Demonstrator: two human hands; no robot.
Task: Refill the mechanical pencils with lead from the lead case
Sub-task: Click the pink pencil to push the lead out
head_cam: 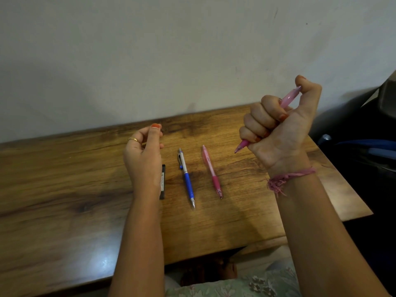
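Note:
My right hand (280, 125) is raised above the table's right side, fisted around a pink mechanical pencil (288, 99); its tip points down-left and my thumb presses on its top end. My left hand (143, 155) hovers over the table with fingers curled and thumb near the fingertips; whether it pinches anything is too small to tell. The black lead case (163, 183) lies flat, partly hidden under that hand. A blue and silver mechanical pencil (186, 179) and a second pink mechanical pencil (212, 171) lie side by side on the wood, tips toward me.
The wooden table (64, 189) stands against a pale wall (171, 50). A dark chair or bag (360, 136) sits beyond the table's right edge. My lap in floral cloth (235, 284) shows below the front edge.

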